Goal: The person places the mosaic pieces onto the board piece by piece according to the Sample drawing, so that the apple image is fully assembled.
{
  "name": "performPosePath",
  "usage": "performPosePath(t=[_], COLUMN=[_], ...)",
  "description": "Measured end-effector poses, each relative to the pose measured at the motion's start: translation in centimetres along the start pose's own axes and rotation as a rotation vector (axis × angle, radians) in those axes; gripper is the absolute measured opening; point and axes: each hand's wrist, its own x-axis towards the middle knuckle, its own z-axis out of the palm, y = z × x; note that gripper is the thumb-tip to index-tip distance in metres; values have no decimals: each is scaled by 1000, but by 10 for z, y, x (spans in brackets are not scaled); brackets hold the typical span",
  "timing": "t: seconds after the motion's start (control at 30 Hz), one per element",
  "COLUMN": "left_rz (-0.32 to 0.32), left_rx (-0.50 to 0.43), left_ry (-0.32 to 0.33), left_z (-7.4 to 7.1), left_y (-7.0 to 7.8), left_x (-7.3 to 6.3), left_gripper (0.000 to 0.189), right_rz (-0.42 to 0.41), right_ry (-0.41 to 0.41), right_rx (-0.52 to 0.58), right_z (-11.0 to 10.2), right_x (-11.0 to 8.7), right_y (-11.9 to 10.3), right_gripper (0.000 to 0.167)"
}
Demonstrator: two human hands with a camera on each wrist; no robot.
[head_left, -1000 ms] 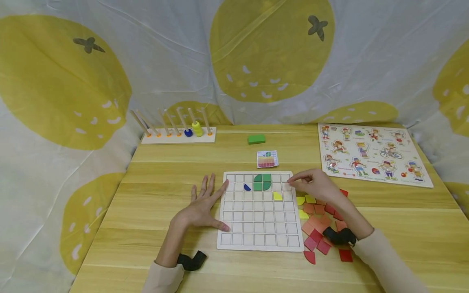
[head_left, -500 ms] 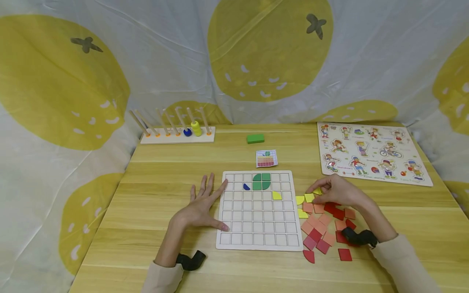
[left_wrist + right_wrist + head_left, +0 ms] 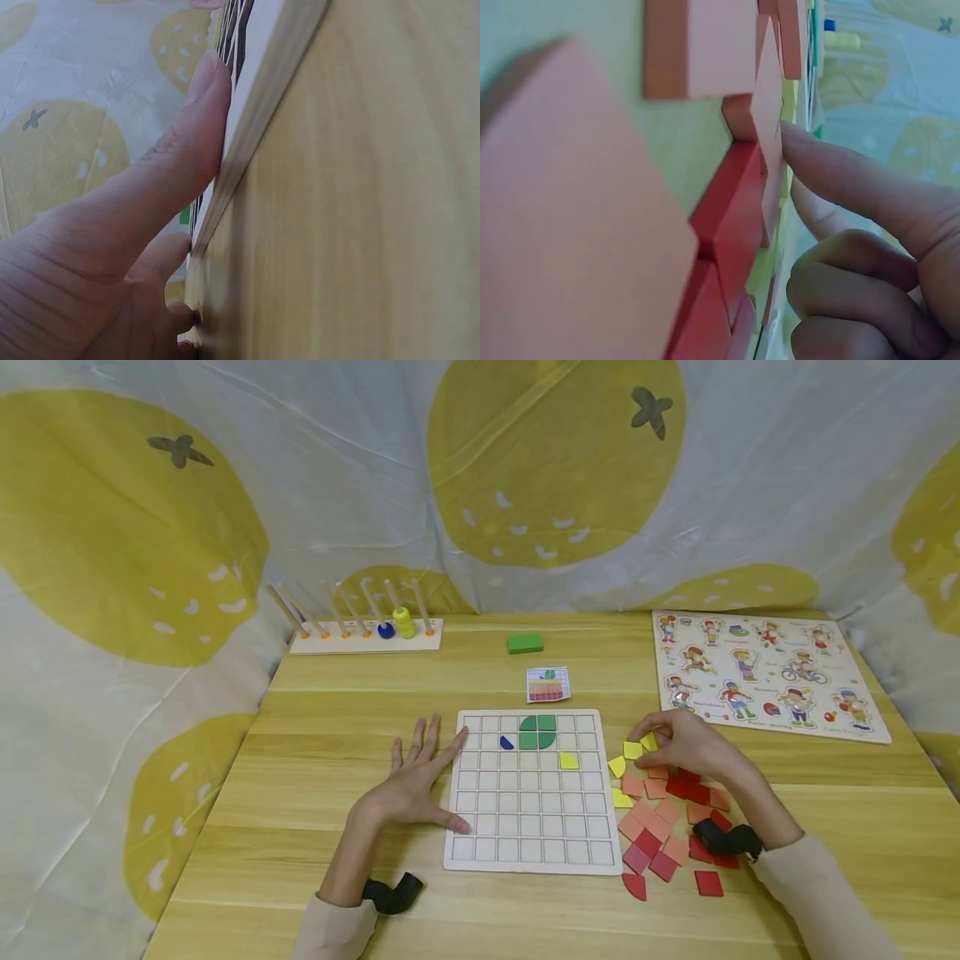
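Note:
A white grid board [image 3: 532, 817] lies flat on the table. My left hand [image 3: 405, 791] spreads over its left side, thumb and index finger resting on the edge. In the left wrist view the thumb [image 3: 176, 157] lies along the board's rim. Green tiles [image 3: 528, 740], a blue piece [image 3: 507, 742] and a yellow quarter-round tile [image 3: 569, 761] sit on the grid. Right of the board, my right hand [image 3: 688, 745] has thumb and index finger at opposite sides of a yellow square tile [image 3: 633, 750], pinching it. Another yellow tile [image 3: 649, 742] shows under that hand, partly hidden.
Orange tiles [image 3: 642, 814] and red tiles [image 3: 708, 883] lie loose below the right hand. Behind the board are a small pattern card [image 3: 547, 685] and a green block [image 3: 525, 644]. A peg stand [image 3: 360, 641] stands back left, a picture puzzle board [image 3: 765, 677] back right.
My right hand has moved from the board's right edge out to the yellow tiles. The yellow square has shifted slightly away from me, and a yellow tile beside it has turned. The left hand stays put.

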Motion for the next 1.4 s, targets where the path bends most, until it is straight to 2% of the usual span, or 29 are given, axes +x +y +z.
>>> performPosePath(t=[0.3, 0.47, 0.6, 0.83, 0.97, 1.4], left_rz=[-1, -5, -6, 1, 8, -4], left_rx=[-3, -6, -3, 2, -2, 2], left_ry=[6, 3, -3, -6, -5, -5], left_z=[0, 1, 2, 2, 2, 0], left_y=[0, -1, -1, -1, 0, 0], left_x=[-1, -1, -2, -1, -1, -2], left_gripper=[135, 135, 135, 135, 135, 135], right_rz=[-20, -31, -46, -70, -66, -81], right_ry=[28, 63, 45, 9, 10, 9], right_rx=[-25, -30, 15, -23, -38, 45], right_z=[2, 8, 21, 56, 69, 73], right_x=[1, 2, 5, 20, 28, 33], right_y=[-1, -10, -27, -67, -80, -80], right_gripper=[31, 31, 30, 25, 23, 21])
